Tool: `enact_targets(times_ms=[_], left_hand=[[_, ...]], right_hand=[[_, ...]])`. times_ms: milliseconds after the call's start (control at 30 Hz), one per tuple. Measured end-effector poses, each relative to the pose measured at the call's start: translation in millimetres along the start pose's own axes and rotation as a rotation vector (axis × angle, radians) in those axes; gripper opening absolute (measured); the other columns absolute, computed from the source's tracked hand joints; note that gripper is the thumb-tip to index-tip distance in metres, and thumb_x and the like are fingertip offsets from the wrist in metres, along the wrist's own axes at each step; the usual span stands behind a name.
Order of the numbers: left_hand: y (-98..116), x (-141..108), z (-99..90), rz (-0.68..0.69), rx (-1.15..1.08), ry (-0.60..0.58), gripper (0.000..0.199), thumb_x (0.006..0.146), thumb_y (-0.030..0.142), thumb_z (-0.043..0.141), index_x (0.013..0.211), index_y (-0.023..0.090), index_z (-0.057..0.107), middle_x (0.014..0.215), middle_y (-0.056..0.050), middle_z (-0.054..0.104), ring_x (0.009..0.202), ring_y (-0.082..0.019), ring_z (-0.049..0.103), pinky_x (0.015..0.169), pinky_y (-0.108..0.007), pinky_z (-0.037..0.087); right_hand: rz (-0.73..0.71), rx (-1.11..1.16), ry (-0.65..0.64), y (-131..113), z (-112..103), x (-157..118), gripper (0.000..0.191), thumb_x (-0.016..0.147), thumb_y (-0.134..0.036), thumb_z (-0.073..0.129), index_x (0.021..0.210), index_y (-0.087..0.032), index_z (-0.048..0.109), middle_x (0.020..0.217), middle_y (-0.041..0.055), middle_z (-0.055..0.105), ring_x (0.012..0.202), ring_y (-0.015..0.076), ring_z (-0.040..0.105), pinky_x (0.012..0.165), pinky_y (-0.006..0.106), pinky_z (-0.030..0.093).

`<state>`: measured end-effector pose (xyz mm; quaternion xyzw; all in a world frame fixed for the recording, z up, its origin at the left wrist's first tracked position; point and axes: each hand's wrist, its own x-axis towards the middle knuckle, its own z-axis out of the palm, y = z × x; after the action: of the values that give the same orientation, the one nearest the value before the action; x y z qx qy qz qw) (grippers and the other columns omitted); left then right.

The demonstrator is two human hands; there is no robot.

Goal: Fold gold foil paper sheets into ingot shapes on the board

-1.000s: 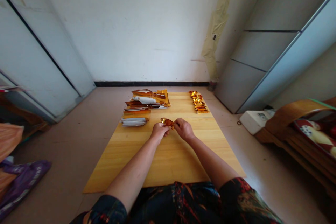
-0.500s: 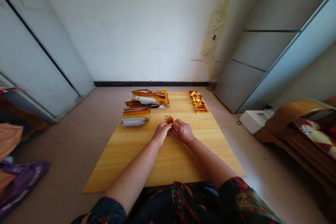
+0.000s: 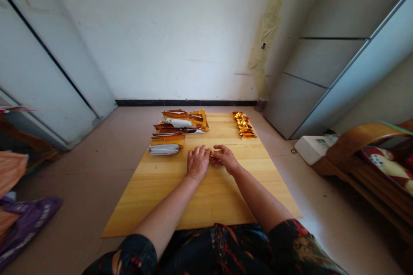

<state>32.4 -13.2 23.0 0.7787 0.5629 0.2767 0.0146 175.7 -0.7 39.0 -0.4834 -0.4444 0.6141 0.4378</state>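
Over the middle of the wooden board [image 3: 193, 197], my left hand [image 3: 198, 163] lies palm down on a small gold foil packet [image 3: 212, 153], its fingers bent and close together. My right hand [image 3: 225, 159] touches the packet's right side, with its index finger raised and apart from the rest. Most of the packet is hidden under the fingers. Several flat brown and gold wrappers [image 3: 183, 126] lie at the back left, with white and grey strips [image 3: 164, 150] in front of them. A row of shiny gold packets [image 3: 247, 130] runs along the back right edge.
Behind the board stands a white wall [image 3: 161, 43] with a dark skirting. A grey cabinet [image 3: 309, 68] is at the right, beside a white box [image 3: 311, 149] and a wooden seat [image 3: 364, 150]. A purple bag [image 3: 32, 223] lies on the floor at the left.
The gold packet has gone from raised between my fingers to low on the board. My left hand has turned palm down over it, and my right fingers have spread a little.
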Motion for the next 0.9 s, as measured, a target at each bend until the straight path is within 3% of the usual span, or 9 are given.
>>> enact_targets(times_ms=[67,133,233,300,400,567,900], left_hand=[[-4.1,-0.7,2.7,0.000,-0.131,0.047,0.037,0.081,0.013,0.049,0.113,0.027,0.060,0.126,-0.010,0.053,0.116,-0.027,0.045,0.095,-0.044,0.035],[-9.9,1.2,3.6,-0.099,-0.362,0.121,0.051,0.073,0.009,0.052,0.121,0.025,0.055,0.132,-0.009,0.049,0.122,-0.027,0.042,0.100,-0.042,0.035],[-16.3,7.1,1.5,-0.483,-0.892,0.183,0.062,0.067,0.010,0.054,0.128,0.021,0.048,0.125,-0.010,0.055,0.112,-0.023,0.053,0.091,-0.035,0.045],[-16.2,10.7,-1.2,-0.703,-1.276,0.091,0.052,0.072,0.017,0.053,0.123,0.016,0.050,0.110,-0.011,0.063,0.093,-0.019,0.062,0.079,-0.031,0.050],[-11.3,12.4,-4.3,-0.818,-1.611,-0.089,0.032,0.079,0.029,0.053,0.104,0.011,0.060,0.087,-0.010,0.068,0.069,-0.014,0.063,0.062,-0.027,0.051],[-6.0,9.5,-3.0,-0.765,-1.730,-0.111,0.023,0.075,0.026,0.064,0.092,0.011,0.064,0.080,-0.008,0.069,0.063,-0.013,0.063,0.055,-0.023,0.049],[-4.7,12.2,-6.1,-0.917,-1.745,-0.144,0.024,0.087,0.029,0.046,0.091,0.010,0.061,0.073,-0.009,0.069,0.060,-0.015,0.065,0.055,-0.026,0.051]], right_hand=[[-0.023,0.019,0.017,4.2,0.9,2.5,0.046,0.056,-0.022,0.068,0.097,-0.019,0.048,0.055,-0.0083,0.056,0.046,0.0099,0.054,0.045,0.021,0.043],[-0.045,-0.003,0.031,5.2,-1.7,4.4,0.046,0.053,-0.018,0.067,0.095,-0.019,0.049,0.053,-0.0096,0.054,0.045,0.0094,0.052,0.045,0.020,0.042],[-0.081,-0.038,0.028,2.4,-8.6,4.0,0.045,0.053,-0.019,0.067,0.094,-0.019,0.051,0.055,-0.0086,0.056,0.046,0.0087,0.052,0.047,0.020,0.041],[-0.106,-0.039,0.009,0.8,-12.1,2.6,0.044,0.053,-0.020,0.067,0.094,-0.019,0.053,0.057,-0.0078,0.058,0.047,0.0085,0.052,0.048,0.020,0.041],[-0.122,-0.051,-0.026,1.9,-14.5,2.3,0.042,0.053,-0.021,0.067,0.093,-0.019,0.054,0.059,-0.0072,0.059,0.048,0.0082,0.051,0.049,0.020,0.041],[-0.145,-0.061,-0.019,7.6,-17.9,5.9,0.040,0.052,-0.019,0.067,0.090,-0.019,0.056,0.061,-0.0065,0.059,0.050,0.0084,0.051,0.050,0.021,0.041],[-0.175,-0.068,-0.030,14.0,-20.6,9.8,0.039,0.052,-0.018,0.066,0.090,-0.021,0.058,0.064,-0.0052,0.060,0.050,0.0087,0.048,0.048,0.021,0.038]])
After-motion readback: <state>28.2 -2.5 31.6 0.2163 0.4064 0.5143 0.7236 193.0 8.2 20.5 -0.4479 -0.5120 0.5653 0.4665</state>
